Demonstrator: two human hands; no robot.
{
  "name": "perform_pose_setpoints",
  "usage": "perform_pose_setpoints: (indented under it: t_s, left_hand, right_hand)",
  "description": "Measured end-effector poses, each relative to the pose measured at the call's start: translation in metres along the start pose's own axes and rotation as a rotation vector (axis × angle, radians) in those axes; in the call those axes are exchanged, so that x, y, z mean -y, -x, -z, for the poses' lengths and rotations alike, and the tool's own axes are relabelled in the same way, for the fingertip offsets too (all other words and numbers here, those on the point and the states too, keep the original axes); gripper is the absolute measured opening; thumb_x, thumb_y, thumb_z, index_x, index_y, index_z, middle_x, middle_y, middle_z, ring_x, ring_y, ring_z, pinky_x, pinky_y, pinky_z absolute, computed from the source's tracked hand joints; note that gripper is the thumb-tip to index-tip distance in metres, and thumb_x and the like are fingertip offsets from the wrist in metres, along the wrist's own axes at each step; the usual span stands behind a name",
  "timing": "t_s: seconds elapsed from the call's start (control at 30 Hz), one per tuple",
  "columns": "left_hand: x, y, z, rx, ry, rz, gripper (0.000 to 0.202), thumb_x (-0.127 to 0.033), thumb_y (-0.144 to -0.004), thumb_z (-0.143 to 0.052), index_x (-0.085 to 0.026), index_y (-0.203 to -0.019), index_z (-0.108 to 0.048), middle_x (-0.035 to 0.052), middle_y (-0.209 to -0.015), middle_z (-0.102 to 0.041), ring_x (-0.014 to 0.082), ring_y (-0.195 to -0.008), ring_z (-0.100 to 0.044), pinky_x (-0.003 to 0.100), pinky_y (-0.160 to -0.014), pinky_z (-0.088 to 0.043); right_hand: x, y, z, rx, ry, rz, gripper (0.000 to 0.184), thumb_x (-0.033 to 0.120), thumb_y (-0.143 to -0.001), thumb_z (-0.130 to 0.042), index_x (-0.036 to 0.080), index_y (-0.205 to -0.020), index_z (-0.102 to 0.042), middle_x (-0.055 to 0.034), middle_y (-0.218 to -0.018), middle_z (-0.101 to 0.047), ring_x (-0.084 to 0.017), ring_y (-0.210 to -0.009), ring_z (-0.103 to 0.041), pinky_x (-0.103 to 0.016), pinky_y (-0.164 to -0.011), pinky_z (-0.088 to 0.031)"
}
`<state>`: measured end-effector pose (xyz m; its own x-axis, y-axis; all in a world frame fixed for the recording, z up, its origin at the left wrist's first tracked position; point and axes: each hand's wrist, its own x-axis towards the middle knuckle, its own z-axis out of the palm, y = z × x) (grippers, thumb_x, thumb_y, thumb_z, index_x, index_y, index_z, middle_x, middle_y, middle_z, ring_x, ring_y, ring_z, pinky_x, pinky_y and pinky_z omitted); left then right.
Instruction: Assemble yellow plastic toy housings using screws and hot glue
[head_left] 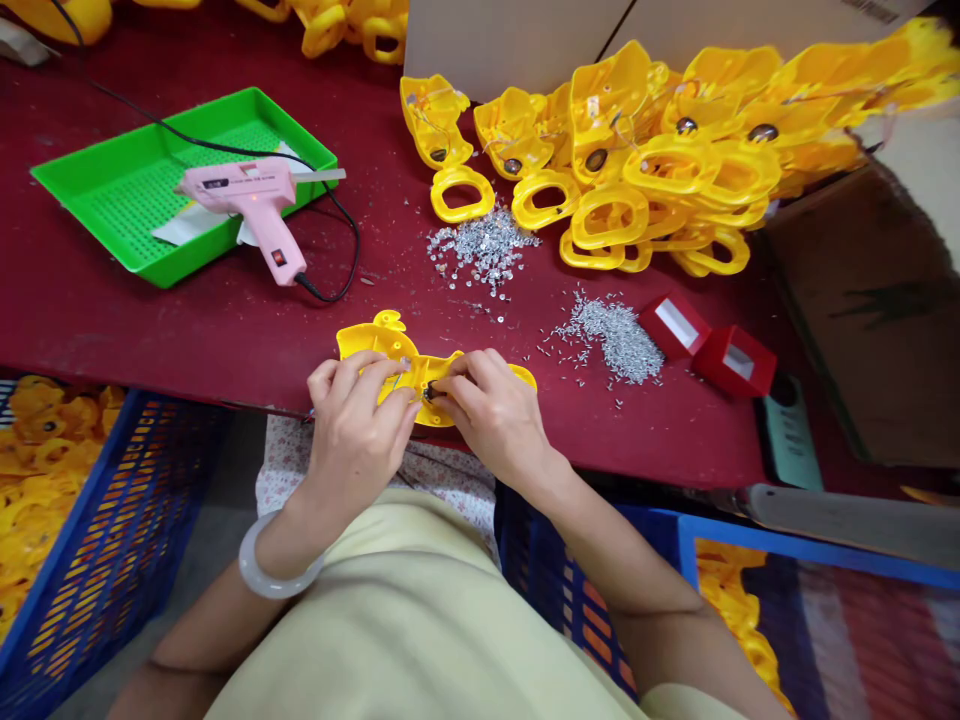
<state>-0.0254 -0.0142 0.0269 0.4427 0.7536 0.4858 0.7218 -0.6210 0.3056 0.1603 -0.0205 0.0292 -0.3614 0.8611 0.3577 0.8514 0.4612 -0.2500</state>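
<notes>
A yellow duck-shaped plastic shell (379, 342) lies at the near edge of the dark red table (150, 320). My left hand (358, 425) rests on its left half, fingers curled and pinching a thin wire. My right hand (491, 408) is closed on the shell's middle, pinching a small dark round part (430, 392) against it. Two heaps of small silver screws (484, 245) (615, 338) lie just beyond the shell.
A pink glue gun (251, 200) rests on a green tray (97, 190) at far left, its black cord looping over the table. Many yellow shells (660, 160) pile up at the back right. Two red boxes (709, 345) sit right. Blue crates (90, 560) flank my lap.
</notes>
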Motion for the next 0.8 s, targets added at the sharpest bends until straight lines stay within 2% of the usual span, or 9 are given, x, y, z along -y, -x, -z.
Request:
perform_pose_setpoints:
  t_s: [0.13,0.27,0.4,0.57,0.63,0.7,0.77,0.8]
  left_hand:
    - [0.0,0.0,0.0,0.008,0.014,0.009,0.01,-0.018,-0.089,-0.059,-0.017,-0.094,-0.068,0.0108,-0.111,-0.069,0.0291,-0.11,-0.057,0.048,-0.093,-0.036]
    - [0.0,0.001,0.001,0.013,0.016,0.02,0.012,-0.018,-0.09,-0.058,-0.017,-0.096,-0.068,0.0114,-0.113,-0.069,0.0291,-0.11,-0.056,0.049,-0.095,-0.036]
    - [0.001,-0.002,0.005,0.046,0.012,0.036,0.013,-0.019,-0.092,-0.055,-0.015,-0.094,-0.067,0.013,-0.112,-0.067,0.0292,-0.11,-0.055,0.048,-0.095,-0.038]
    - [-0.002,-0.006,0.008,0.098,-0.015,0.019,0.016,-0.022,-0.092,-0.055,-0.016,-0.1,-0.067,0.0135,-0.116,-0.065,0.0308,-0.112,-0.054,0.049,-0.095,-0.038]
    - [-0.002,-0.006,0.005,0.096,-0.019,0.008,0.016,-0.024,-0.091,-0.058,-0.016,-0.102,-0.066,0.0138,-0.118,-0.065,0.0314,-0.113,-0.054,0.049,-0.095,-0.038]
    - [-0.002,-0.007,0.0,0.078,-0.026,-0.009,0.017,-0.027,-0.089,-0.062,-0.016,-0.101,-0.066,0.0144,-0.118,-0.066,0.0322,-0.113,-0.054,0.05,-0.094,-0.037]
    - [0.0,-0.008,-0.005,0.062,-0.028,-0.03,0.017,-0.029,-0.088,-0.063,-0.016,-0.1,-0.066,0.0141,-0.119,-0.066,0.0325,-0.113,-0.055,0.05,-0.094,-0.037]
    - [0.001,-0.009,-0.007,0.061,-0.025,-0.038,0.017,-0.029,-0.088,-0.064,-0.017,-0.1,-0.066,0.0137,-0.119,-0.066,0.0325,-0.113,-0.055,0.05,-0.094,-0.037]
  right_hand:
    - [-0.001,0.008,-0.001,-0.036,-0.029,0.006,0.02,0.025,-0.095,-0.051,0.018,-0.098,-0.07,-0.0089,-0.09,-0.063,-0.018,-0.078,-0.051,-0.032,-0.065,-0.044]
    - [-0.001,0.012,0.0,-0.033,-0.03,0.053,0.021,0.028,-0.095,-0.053,0.018,-0.099,-0.071,-0.0091,-0.085,-0.063,-0.018,-0.073,-0.047,-0.032,-0.061,-0.039]
    - [-0.003,0.011,-0.001,-0.038,-0.013,0.077,0.025,0.028,-0.097,-0.05,0.016,-0.098,-0.071,-0.0089,-0.085,-0.065,-0.018,-0.073,-0.047,-0.031,-0.062,-0.042]
    - [0.0,0.009,-0.005,-0.083,-0.023,0.054,0.02,0.026,-0.095,-0.053,0.017,-0.099,-0.071,-0.0097,-0.089,-0.067,-0.019,-0.075,-0.054,-0.033,-0.064,-0.048]
    - [0.003,0.017,0.001,-0.157,-0.088,0.039,0.019,0.022,-0.093,-0.054,0.018,-0.105,-0.069,-0.0118,-0.099,-0.067,-0.02,-0.081,-0.058,-0.035,-0.068,-0.051]
    - [0.004,0.036,0.017,-0.314,-0.14,-0.013,0.026,0.018,-0.09,-0.057,0.022,-0.114,-0.067,-0.0122,-0.108,-0.066,-0.022,-0.09,-0.062,-0.038,-0.075,-0.054]
    - [-0.002,0.063,0.042,-0.53,-0.106,-0.153,0.034,0.019,-0.087,-0.06,0.029,-0.118,-0.066,-0.0093,-0.104,-0.068,-0.026,-0.096,-0.063,-0.044,-0.08,-0.053]
    - [-0.007,0.079,0.056,-0.62,-0.09,-0.288,0.032,0.024,-0.088,-0.059,0.034,-0.118,-0.066,-0.0078,-0.099,-0.068,-0.027,-0.095,-0.063,-0.047,-0.08,-0.053]
